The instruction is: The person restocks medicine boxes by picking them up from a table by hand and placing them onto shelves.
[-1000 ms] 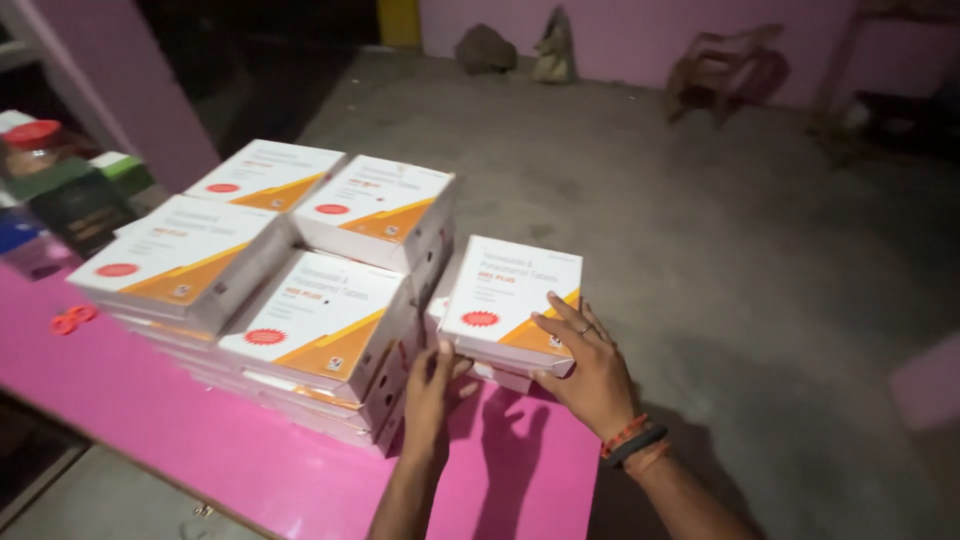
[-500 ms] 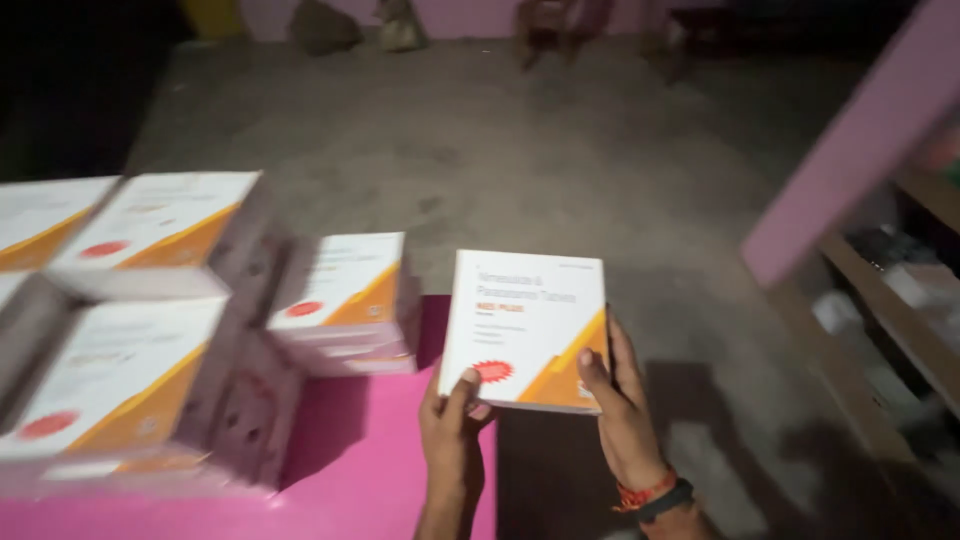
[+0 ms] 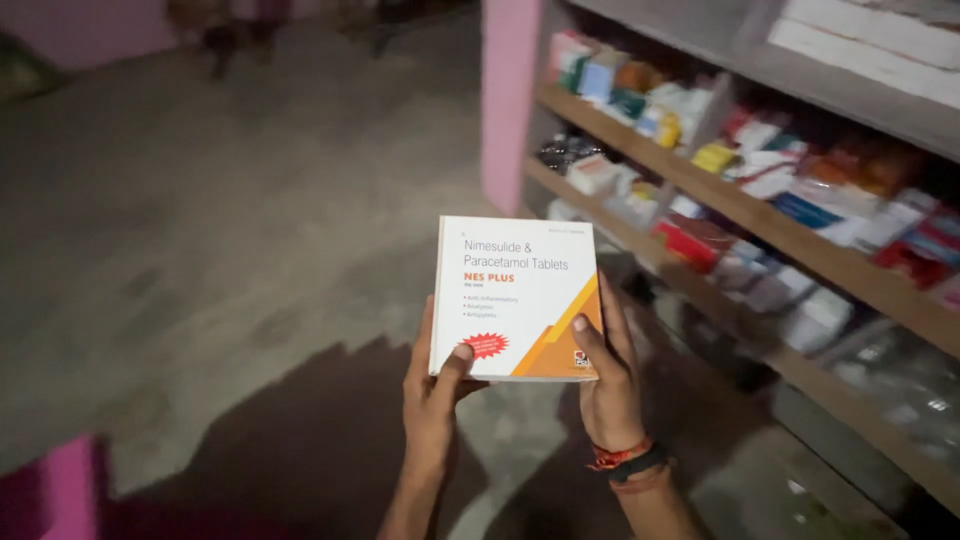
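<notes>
turned away from the stacked cartons toward the wooden shelves [image 3: 760, 215], both hands, left hand [image 3: 432, 392] and right hand [image 3: 607, 385], grip the white-and-orange tablet carton [image 3: 513, 296] at chest height; supporting both lower corners likely keeps it level.

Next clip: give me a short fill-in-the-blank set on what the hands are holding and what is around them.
1. Both hands, the left hand and the right hand, hold one flat white and ____ box.
2. The wrist with the bands belongs to the ____ hand.
3. The shelves stacked with small packages stand on the ____ side of the picture.
4. The post at the end of the shelves is ____ in colour.

Missing words: orange; right; right; pink
</notes>
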